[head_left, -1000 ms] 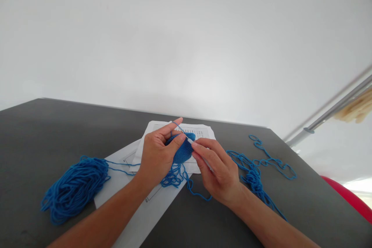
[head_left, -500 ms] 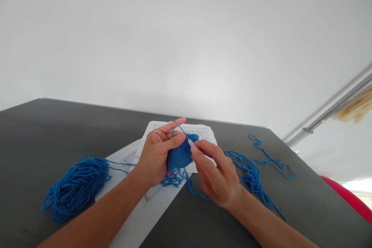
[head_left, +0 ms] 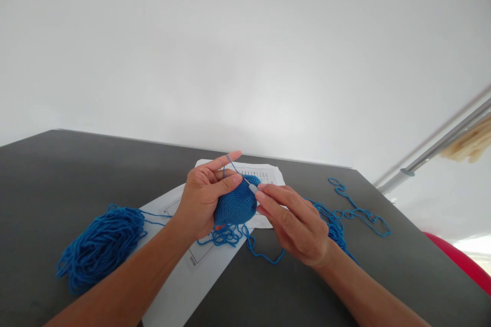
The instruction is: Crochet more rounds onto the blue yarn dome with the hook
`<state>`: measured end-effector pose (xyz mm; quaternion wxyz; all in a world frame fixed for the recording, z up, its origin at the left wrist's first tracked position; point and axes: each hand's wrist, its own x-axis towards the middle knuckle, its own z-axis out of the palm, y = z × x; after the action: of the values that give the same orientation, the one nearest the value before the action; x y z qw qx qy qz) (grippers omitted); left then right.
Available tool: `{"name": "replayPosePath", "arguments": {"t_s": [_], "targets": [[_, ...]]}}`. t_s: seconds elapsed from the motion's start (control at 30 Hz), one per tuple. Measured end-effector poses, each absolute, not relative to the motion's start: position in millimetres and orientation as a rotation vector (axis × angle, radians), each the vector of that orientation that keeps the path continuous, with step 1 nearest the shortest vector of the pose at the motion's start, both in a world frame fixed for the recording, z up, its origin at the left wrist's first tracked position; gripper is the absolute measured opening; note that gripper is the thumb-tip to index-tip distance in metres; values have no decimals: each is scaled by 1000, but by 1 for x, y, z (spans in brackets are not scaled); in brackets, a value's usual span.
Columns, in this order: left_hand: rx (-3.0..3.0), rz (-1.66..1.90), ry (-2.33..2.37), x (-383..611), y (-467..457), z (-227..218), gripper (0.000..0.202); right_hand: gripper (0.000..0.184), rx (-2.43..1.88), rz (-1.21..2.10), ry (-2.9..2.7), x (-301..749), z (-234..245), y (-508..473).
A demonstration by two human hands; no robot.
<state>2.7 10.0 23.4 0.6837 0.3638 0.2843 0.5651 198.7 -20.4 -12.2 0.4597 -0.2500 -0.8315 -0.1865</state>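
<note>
My left hand (head_left: 203,194) pinches a round blue crochet piece (head_left: 235,206) between thumb and fingers, its spiral of stitches facing me. A strand of blue yarn (head_left: 232,164) loops over the raised left index finger and runs down to the top edge of the piece. My right hand (head_left: 297,219) is closed on the pale handle of a crochet hook (head_left: 252,188). The hook's metal shaft points up and left and meets the edge near my left thumb; its tip is hidden. A small orange thing (head_left: 219,227) peeks out below the piece.
A blue yarn skein (head_left: 102,248) lies at left on the dark table (head_left: 126,166). Tangled blue yarn (head_left: 333,225) spreads at right, partly behind my right hand. Printed paper sheets (head_left: 209,276) lie beneath the hands. A metal rail (head_left: 445,143) and a red edge (head_left: 456,260) are at far right.
My left hand and the crochet piece have shifted slightly left, and the round face shows more fully. My right hand has moved a little right, with the hook lying flatter.
</note>
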Motion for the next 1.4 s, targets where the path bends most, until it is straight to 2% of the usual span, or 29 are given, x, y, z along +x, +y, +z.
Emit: {"name": "replayPosePath", "arguments": {"t_s": [0.2,0.47,0.67,0.9,1.23,1.4], "targets": [[873,1285,694,2,15,20,80,51,-600,-416,-2043,199,-11,-19],[954,1309,784,-2,17,17,82,46,-559,-437,-2186,210,-6,-18],[1329,1258,936,-12,22,17,68,47,-553,-410,-2264,215,2,-21],[1519,1191,913,-20,30,16,64,48,-580,-303,-2154,215,8,-19],[1727,1117,889,-26,32,14,57,39,-607,-57,-2109,220,17,-22],[1769,1087,884,-26,32,15,37,30,-653,179,-2013,224,21,-21]]}}
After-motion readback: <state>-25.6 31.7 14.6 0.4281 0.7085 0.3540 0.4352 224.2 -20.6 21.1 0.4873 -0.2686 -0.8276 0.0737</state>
